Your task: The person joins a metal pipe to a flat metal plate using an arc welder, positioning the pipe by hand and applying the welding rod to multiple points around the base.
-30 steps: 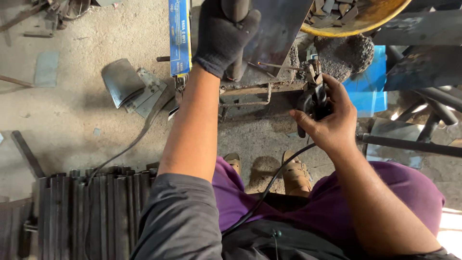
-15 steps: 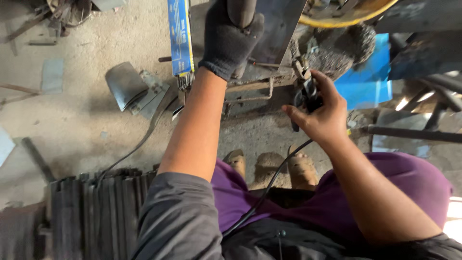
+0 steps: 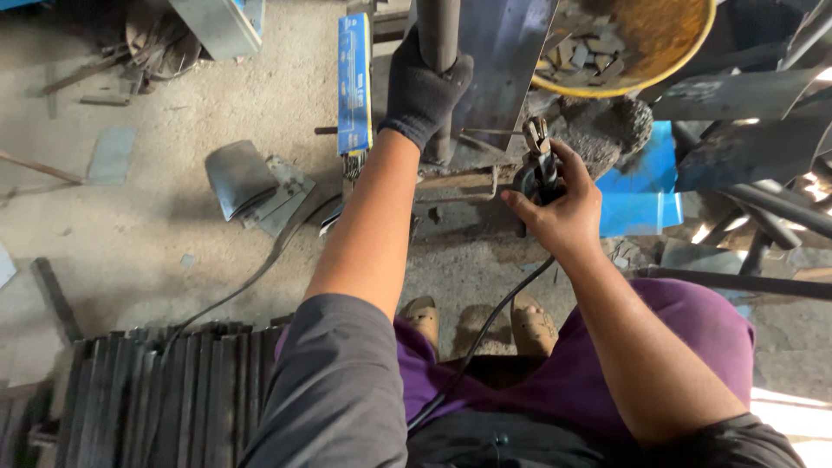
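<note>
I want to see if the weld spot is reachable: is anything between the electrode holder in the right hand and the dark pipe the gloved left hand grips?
Nothing visible blocks it. The right hand holds the electrode holder just right of the dark pipe, which the left hand grips; only open air lies between them.

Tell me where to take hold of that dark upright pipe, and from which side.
Grip the dark pipe on its round shank, wrapping it from the near side as the gloved left hand does; the metal sheet stands close behind, and its lower end looks set on the workpiece.
</note>
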